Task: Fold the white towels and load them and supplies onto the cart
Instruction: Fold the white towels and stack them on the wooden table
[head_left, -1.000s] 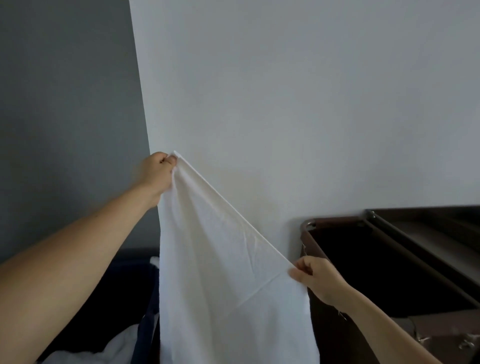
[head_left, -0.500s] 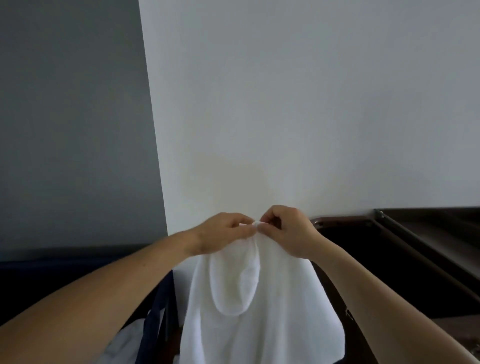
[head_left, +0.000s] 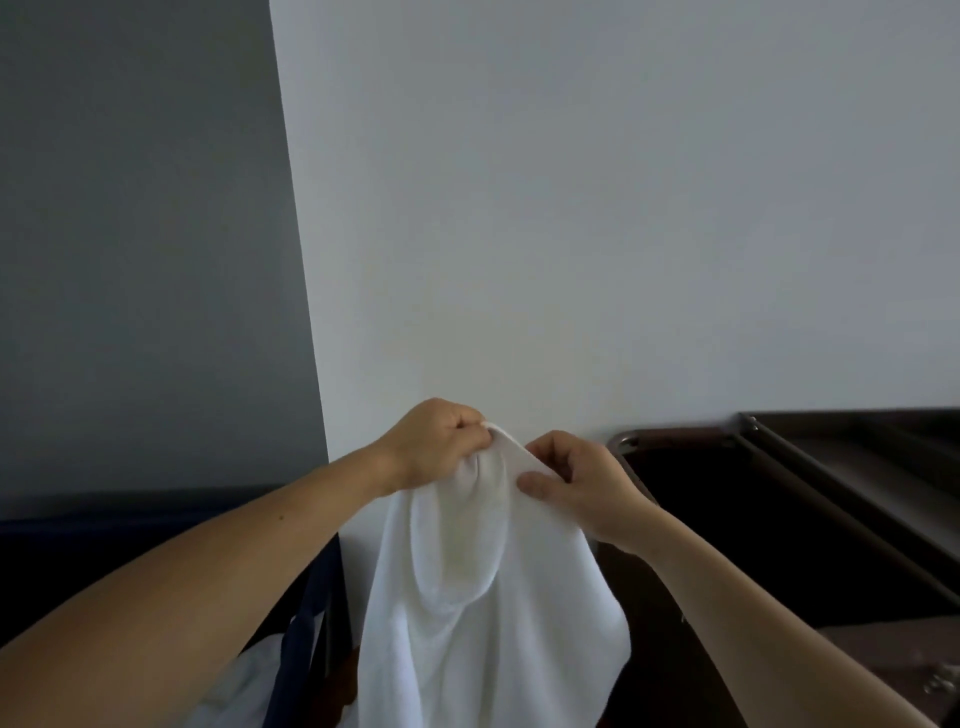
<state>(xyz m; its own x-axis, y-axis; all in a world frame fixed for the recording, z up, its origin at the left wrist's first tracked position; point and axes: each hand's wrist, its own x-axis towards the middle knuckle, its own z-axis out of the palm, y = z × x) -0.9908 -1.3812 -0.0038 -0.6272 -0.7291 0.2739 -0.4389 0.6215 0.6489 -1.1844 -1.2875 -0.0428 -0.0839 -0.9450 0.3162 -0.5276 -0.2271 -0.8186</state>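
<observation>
A white towel (head_left: 467, 613) hangs doubled in front of me, its top edges gathered at chest height. My left hand (head_left: 436, 441) grips the gathered corners at the top. My right hand (head_left: 576, 483) pinches the towel's upper edge just to the right, thumb on the cloth. The two hands are a few centimetres apart. To the right stands the dark brown cart (head_left: 779, 519), its top tray open beside the towel.
A white wall fills the view ahead, with a grey wall to the left. At lower left a dark blue laundry bag (head_left: 306, 639) holds more white linen (head_left: 244, 686). The cart's metal rail (head_left: 841, 478) runs along the right.
My hands, spread wide with the towel stretched between them a second ago, came together so the towel folded in half. Since then my right hand has slid slightly right and down along the edge.
</observation>
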